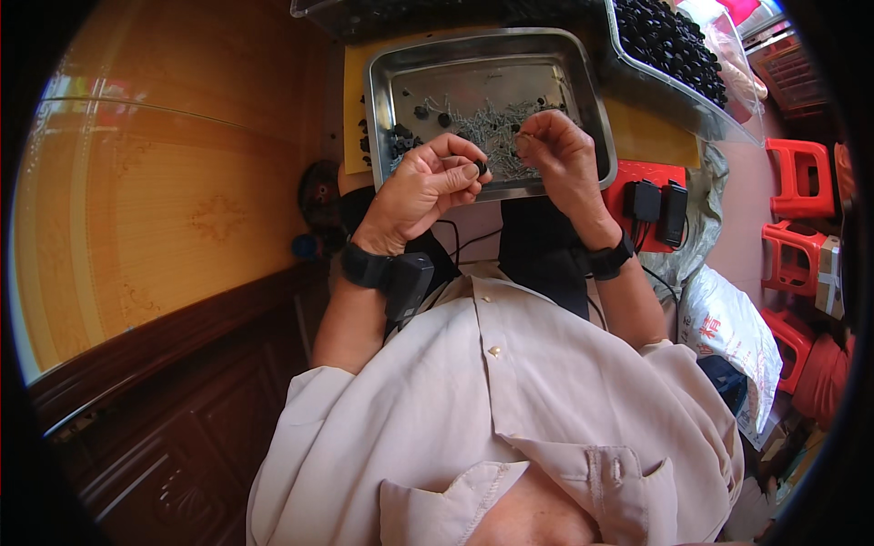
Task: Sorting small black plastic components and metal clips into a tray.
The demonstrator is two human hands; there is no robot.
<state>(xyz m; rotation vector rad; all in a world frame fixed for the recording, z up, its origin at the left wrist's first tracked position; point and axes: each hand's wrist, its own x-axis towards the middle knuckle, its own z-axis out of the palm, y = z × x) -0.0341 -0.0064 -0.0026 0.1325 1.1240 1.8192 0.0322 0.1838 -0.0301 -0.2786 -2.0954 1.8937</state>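
My left hand (423, 187) is closed, pinching a small round black part (482, 168) between thumb and forefinger over the near side of a metal tray (492, 77). To its right, my right hand (564, 164) is also closed, thumb and fingertips pressed together; whatever tiny thing lies between them is too small to make out. Inside the tray is a heap of thin grey screws (496, 127). Loose black parts (401, 138) gather at the tray's left side, and a few more lie among the screws.
A clear plastic bin (701, 114) full of black parts (665, 41) stands at the upper right. Black devices with cables (657, 205) rest on a red surface right of the tray. Red stools (801, 177) and a white bag (728, 318) are farther right; a wooden panel (182, 182) stands left.
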